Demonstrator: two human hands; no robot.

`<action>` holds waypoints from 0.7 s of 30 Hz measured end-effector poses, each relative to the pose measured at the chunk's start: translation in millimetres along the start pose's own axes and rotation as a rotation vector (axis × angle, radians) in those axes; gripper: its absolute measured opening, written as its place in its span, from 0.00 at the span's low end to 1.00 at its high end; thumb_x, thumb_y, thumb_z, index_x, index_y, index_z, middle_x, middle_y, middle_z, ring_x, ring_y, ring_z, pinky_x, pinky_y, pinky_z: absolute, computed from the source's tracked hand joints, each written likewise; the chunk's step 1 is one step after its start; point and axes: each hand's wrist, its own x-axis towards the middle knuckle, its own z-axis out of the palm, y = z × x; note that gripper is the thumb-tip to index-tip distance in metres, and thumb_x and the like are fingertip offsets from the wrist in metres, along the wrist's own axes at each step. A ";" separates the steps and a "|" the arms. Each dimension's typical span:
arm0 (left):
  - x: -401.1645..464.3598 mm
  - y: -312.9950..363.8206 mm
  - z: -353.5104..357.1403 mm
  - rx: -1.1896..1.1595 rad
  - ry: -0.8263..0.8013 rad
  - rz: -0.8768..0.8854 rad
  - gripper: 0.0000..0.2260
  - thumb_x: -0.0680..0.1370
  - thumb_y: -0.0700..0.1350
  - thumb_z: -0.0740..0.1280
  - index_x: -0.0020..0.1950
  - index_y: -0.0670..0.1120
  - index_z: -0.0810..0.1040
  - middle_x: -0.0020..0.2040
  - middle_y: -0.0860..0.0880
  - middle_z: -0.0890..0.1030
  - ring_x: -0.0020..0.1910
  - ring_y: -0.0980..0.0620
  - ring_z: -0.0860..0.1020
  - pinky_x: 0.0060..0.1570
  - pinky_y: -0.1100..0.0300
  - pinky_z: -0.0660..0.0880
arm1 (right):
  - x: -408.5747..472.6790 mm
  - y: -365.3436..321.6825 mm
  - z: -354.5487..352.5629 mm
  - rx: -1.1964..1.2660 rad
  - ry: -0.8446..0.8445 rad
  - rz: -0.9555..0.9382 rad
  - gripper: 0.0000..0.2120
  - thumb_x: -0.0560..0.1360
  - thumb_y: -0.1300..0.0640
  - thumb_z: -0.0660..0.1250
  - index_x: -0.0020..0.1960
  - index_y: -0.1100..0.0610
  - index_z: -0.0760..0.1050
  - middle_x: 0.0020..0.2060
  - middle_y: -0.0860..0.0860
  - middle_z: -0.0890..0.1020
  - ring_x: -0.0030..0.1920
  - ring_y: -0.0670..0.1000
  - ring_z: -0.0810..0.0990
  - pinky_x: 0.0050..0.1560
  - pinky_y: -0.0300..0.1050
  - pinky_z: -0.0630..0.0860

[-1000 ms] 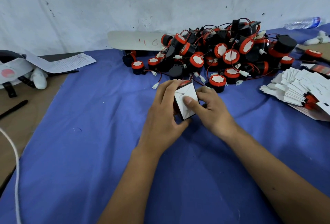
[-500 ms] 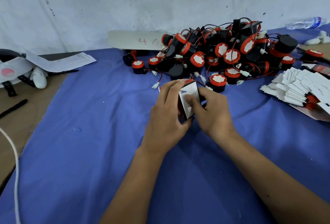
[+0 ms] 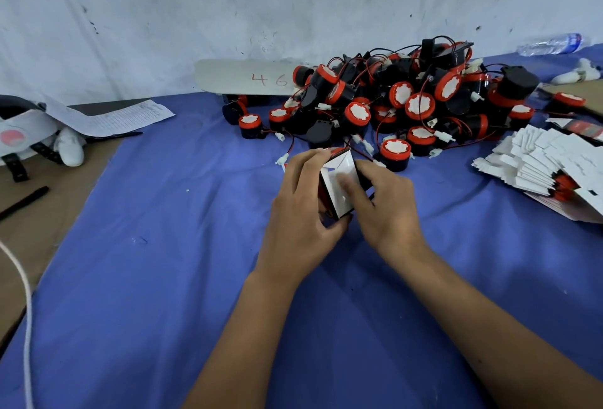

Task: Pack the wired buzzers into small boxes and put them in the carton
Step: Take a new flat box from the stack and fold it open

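A small white box with red and black sides is held upright between both hands above the blue cloth. My left hand grips its left side, fingers curled over the top. My right hand holds its right side, with the thumb pressing on the white end flap. Behind the hands lies a heap of black and red wired buzzers with white connectors. A pile of flat white box blanks sits at the right. No carton is in view.
A white board marked 46 leans at the wall behind the heap. Papers and a white strapped object lie at the left on brown cardboard, beside a black pen. A plastic bottle lies at far right.
Both hands have shifted slightly with the box; the box has turned more upright and my right thumb has slid across the white flap.
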 end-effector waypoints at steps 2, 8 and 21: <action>-1.0 -3.2 -1.4 -0.020 0.023 -0.001 0.36 0.68 0.42 0.81 0.74 0.47 0.71 0.69 0.52 0.73 0.68 0.55 0.73 0.63 0.74 0.67 | 1.5 -0.7 -2.9 0.084 -0.028 -0.003 0.10 0.84 0.51 0.64 0.57 0.52 0.83 0.41 0.35 0.81 0.46 0.38 0.79 0.42 0.33 0.73; -0.7 -4.4 -3.6 -0.051 0.046 0.021 0.37 0.68 0.44 0.81 0.75 0.50 0.70 0.68 0.60 0.70 0.68 0.58 0.73 0.62 0.73 0.69 | 5.8 3.1 -8.4 0.356 -0.165 0.107 0.11 0.81 0.57 0.69 0.62 0.53 0.81 0.52 0.42 0.86 0.55 0.44 0.83 0.53 0.47 0.82; 0.2 -12.6 -1.8 -0.065 0.025 0.016 0.40 0.69 0.49 0.80 0.75 0.66 0.63 0.69 0.69 0.67 0.64 0.55 0.75 0.58 0.63 0.78 | 7.6 3.6 -9.4 0.560 -0.190 0.155 0.08 0.82 0.54 0.66 0.60 0.50 0.81 0.53 0.47 0.86 0.57 0.48 0.83 0.56 0.45 0.79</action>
